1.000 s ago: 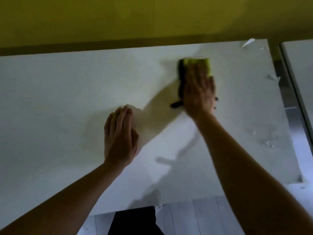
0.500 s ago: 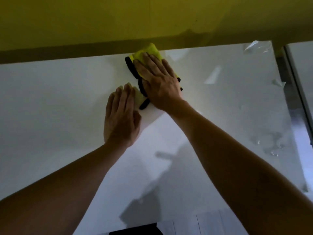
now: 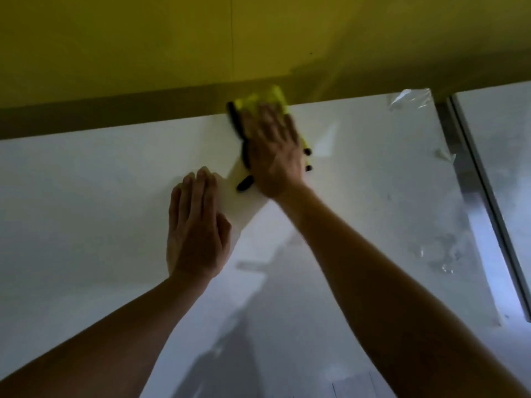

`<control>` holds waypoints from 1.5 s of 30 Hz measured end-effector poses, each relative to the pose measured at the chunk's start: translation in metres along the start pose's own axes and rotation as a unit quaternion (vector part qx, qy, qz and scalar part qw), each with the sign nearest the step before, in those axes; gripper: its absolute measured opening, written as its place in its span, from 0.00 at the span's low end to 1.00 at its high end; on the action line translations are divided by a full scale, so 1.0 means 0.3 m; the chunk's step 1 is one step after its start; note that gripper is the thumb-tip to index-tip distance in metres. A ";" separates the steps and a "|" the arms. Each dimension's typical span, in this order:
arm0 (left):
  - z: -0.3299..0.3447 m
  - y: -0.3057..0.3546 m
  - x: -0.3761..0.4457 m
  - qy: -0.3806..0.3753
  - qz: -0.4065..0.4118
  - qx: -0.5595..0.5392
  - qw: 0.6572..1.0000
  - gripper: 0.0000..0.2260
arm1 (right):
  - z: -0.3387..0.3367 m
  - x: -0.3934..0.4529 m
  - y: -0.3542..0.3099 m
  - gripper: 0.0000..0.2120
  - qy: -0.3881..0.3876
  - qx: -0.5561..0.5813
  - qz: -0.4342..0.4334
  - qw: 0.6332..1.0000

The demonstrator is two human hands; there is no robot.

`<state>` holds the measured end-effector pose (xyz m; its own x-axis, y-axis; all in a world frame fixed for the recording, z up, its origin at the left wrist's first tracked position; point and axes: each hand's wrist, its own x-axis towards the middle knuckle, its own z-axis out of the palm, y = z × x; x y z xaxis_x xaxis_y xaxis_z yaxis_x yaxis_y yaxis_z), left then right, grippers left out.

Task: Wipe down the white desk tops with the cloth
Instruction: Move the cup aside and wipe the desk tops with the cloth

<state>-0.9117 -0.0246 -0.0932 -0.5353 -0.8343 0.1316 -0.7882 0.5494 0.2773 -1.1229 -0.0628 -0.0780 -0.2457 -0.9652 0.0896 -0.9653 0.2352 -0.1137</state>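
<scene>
A yellow cloth (image 3: 263,103) with a black edge lies at the far edge of the white desk top (image 3: 86,211), against the yellow wall. My right hand (image 3: 274,150) lies flat on the cloth with straight fingers, pressing it down, and hides most of it. My left hand (image 3: 196,222) rests flat on the desk, fingers together, just left of and nearer than the cloth.
A yellow wall (image 3: 143,38) rises behind the desk. Peeling clear film (image 3: 411,100) curls at the desk's far right corner and right side. A metal gap (image 3: 474,191) separates this desk from a second white desk top (image 3: 505,145) on the right.
My right hand swept the cloth from the right side leftward to the desk's far edge, then slightly right along it. My left hand stayed planted flat.
</scene>
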 end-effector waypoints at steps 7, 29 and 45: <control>-0.010 -0.010 -0.001 -0.003 0.006 -0.004 1.000 0.31 | -0.034 -0.082 0.247 0.27 0.011 0.015 0.028 0.999; 0.117 0.396 0.066 -0.032 0.122 -0.016 0.992 0.28 | -0.099 -0.207 0.724 0.38 0.012 0.006 0.144 0.989; 0.144 0.406 0.079 -0.031 0.112 0.013 0.993 0.28 | -0.071 -0.188 0.494 0.26 0.003 0.064 -0.074 0.995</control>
<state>-1.0336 0.0246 -0.0974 -0.7157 -0.6867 0.1274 -0.6540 0.7230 0.2227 -1.2541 0.0289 -0.0788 -0.1025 -0.9873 0.1211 -0.9719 0.0734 -0.2236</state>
